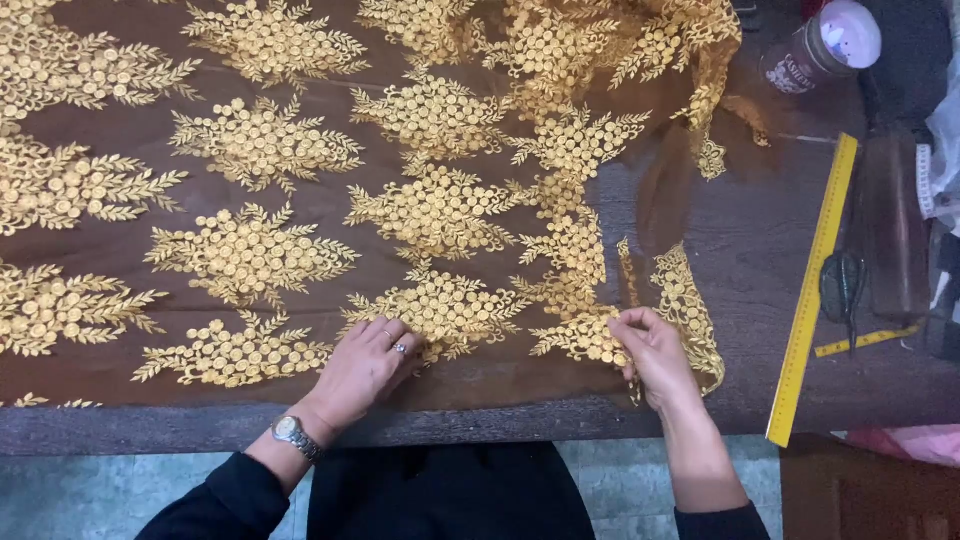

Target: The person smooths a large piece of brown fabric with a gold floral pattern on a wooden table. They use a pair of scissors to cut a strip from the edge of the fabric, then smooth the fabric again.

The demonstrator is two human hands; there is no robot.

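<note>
Hands on sheer brown net fabric (300, 200) embroidered with gold leaf-and-disc motifs, spread over dark wooden table (760, 250).
Jar (820, 45), white-lidded, contents not discernible, stands at far right corner. Left hand (365, 365) rests flat, fingers loose, pressing the fabric near the table's front edge. Right hand (650, 350) pinches the fabric's scalloped gold border. Yellow ruler (812, 290) lies just right of the fabric, dark scissors (845, 290) beside it.

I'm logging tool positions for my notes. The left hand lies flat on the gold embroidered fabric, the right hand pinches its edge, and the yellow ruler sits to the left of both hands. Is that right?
Not quite. The yellow ruler lies to the right of both hands, on the bare table, as the head view shows. The left hand does lie flat on the gold embroidered fabric, and the right hand pinches its edge.
</note>
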